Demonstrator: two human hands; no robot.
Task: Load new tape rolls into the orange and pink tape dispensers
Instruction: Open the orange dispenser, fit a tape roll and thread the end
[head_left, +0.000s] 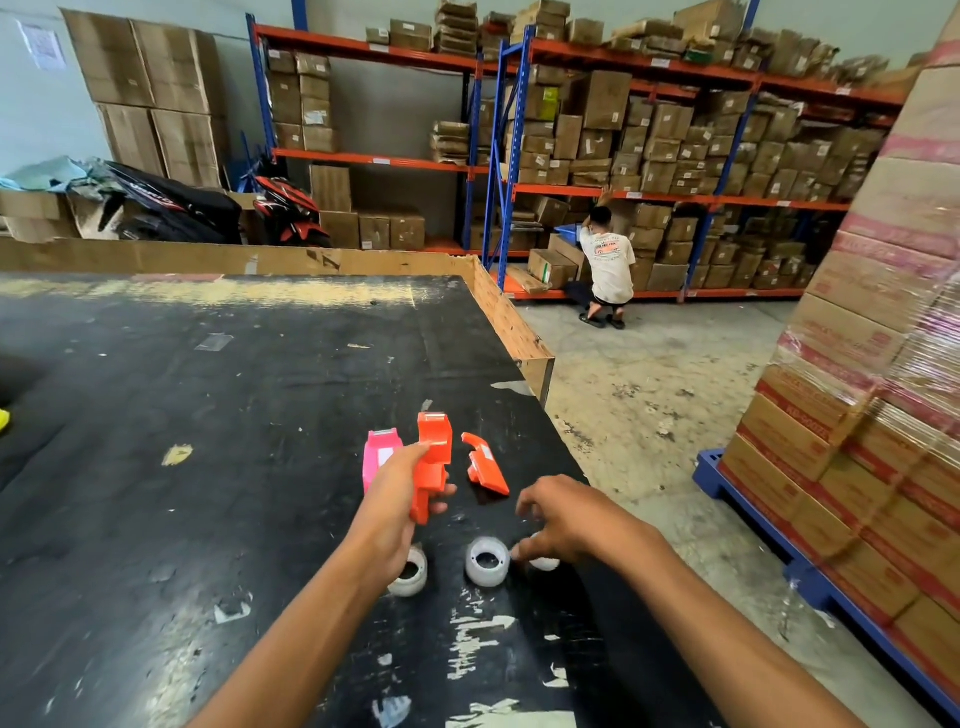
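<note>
My left hand (397, 506) grips the orange tape dispenser body (434, 457) and holds it upright above the black table (208, 415). The pink tape dispenser (379, 452) stands just left of it, partly hidden by my hand. A loose orange cover piece (485, 465) lies on the table to the right. Three clear tape rolls sit near the table's front: one (410, 574) under my left wrist, one (487, 561) in the middle, one (544, 562) mostly hidden beneath my right hand (571, 519). My right hand hovers with fingers spread over that right roll; whether it touches is unclear.
The table's right edge (540, 364) drops to the concrete floor. A blue pallet (727, 483) stacked with wrapped cartons stands at the right. Shelving with boxes lines the back, where a person (608, 265) squats. A cardboard wall (208, 257) borders the table's far side.
</note>
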